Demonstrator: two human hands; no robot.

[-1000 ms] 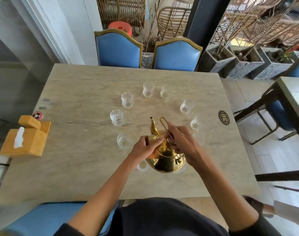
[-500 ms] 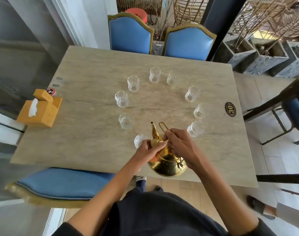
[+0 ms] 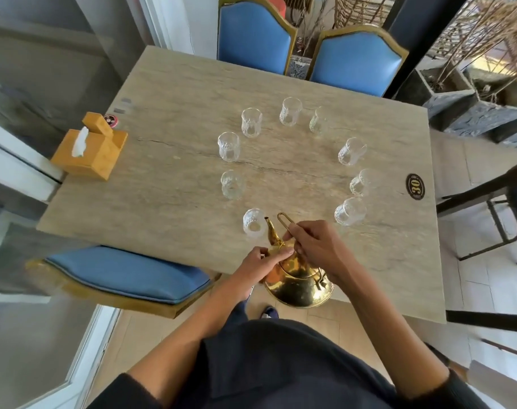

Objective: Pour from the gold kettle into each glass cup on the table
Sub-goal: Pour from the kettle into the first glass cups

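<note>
Since a second ago the rounded gold metal kettle [image 3: 298, 278] sits lower and nearer my body, at the near edge of the beige stone-patterned table [image 3: 174, 196], and its curved spout now reaches toward the nearest small clear ribbed glass cup [image 3: 253, 223], on the near left of the ring. My right hand [image 3: 319, 249] has its grip curled round the thin looped gold handle [image 3: 286, 224], carrying the weight. My left hand [image 3: 263, 262] rests its fingertips against the kettle's lid and neck to steady it, fingers fairly straight. I judge this the start of a pour into that near cup; I cannot tell whether any liquid is flowing or how full any cup is. What could go wrong: the spout tip is at the cup's rim, so a quick tilt could send the stream over the near side, and a nudge from the spout could tip such a light glass. The lid could also slip if my left fingertips lift. I count nine glass cups in a rough ring, one kettle, one yellow wooden tissue box [image 3: 87, 154] at the left edge, and three blue padded chairs [image 3: 253, 39].
</note>
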